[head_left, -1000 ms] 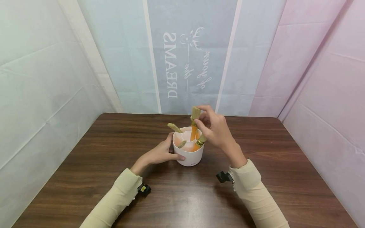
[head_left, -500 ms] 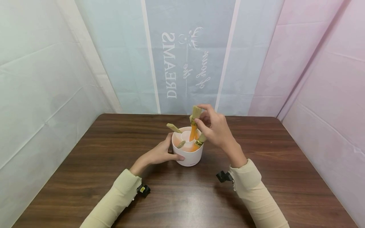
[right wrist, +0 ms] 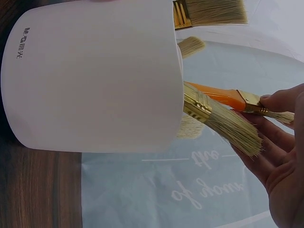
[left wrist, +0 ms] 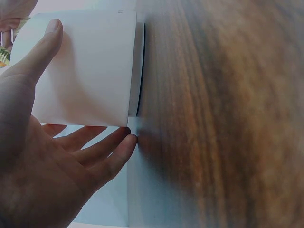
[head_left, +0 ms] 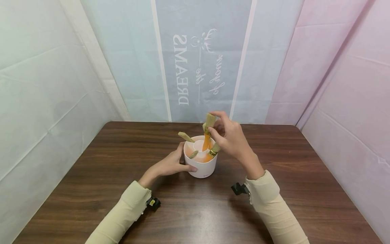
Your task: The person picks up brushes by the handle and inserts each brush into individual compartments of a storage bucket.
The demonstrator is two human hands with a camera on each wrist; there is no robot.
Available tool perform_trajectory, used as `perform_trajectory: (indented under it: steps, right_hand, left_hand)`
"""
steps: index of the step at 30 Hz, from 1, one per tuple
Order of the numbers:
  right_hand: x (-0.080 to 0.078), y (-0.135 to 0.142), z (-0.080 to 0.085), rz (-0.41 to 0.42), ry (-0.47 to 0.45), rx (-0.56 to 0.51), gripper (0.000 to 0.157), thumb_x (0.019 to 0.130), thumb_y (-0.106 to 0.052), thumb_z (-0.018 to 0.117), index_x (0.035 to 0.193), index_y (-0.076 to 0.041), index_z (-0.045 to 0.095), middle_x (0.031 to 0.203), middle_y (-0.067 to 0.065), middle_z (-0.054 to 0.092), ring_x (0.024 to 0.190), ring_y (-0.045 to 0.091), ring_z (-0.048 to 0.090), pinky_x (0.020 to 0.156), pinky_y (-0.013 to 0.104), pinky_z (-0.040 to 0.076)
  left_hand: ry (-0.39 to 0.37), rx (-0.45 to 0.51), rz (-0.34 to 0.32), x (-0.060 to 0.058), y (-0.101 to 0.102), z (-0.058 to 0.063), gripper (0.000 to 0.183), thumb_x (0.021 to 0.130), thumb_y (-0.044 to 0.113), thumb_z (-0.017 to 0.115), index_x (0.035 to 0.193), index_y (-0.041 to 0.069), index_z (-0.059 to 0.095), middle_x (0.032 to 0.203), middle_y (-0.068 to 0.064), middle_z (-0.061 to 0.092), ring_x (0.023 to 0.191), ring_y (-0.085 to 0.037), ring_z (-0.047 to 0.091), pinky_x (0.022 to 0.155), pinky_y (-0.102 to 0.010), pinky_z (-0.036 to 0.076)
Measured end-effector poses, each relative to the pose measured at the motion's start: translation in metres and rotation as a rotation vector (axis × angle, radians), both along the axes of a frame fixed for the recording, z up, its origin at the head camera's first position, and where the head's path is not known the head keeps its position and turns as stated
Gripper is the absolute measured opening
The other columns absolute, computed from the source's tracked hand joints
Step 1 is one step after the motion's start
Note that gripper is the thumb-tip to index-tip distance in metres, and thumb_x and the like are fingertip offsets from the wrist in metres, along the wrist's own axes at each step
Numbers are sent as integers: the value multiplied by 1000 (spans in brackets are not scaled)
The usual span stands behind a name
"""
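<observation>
A white round pen holder (head_left: 202, 169) with a round inner compartment stands on the table. My left hand (head_left: 171, 164) grips its left side, thumb on the front wall and fingers along the far side, as the left wrist view shows. Above the rim, my right hand (head_left: 234, 138) pinches a paintbrush (right wrist: 228, 97) by its gold ferrule between thumb and fingers. That brush has an orange handle pointing down into the inner compartment, bristles up. Another paintbrush (right wrist: 221, 118) leans out of the holder on the right, overlapping the right fingers in the right wrist view.
More paintbrushes lean in the outer ring: one brush (head_left: 186, 137) at the back left, one short brush (head_left: 194, 154) at the front. The dark wooden table (head_left: 195, 210) ends at a blue-grey cloth (head_left: 201, 67) with mirrored lettering. Pale cloths hang at both sides.
</observation>
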State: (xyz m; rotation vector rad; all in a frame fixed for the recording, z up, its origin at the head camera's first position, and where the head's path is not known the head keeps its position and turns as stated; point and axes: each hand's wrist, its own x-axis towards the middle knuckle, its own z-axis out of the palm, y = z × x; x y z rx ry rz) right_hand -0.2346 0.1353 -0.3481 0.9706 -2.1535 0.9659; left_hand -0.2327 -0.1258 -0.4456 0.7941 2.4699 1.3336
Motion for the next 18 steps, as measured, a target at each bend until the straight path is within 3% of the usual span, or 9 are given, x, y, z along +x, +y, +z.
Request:
perform_trajectory:
  steps: [18]
  right_hand:
    - [0,2,2,-17,-23,24,47,96,-7,70,139,-7,52,82,5,72,66,11,69,61,30,57]
  left_hand:
    - [-6,5,1,1,1,1,107,86,35,85,160,19,10,155,-7,43,139,-22,52,107,-46,51]
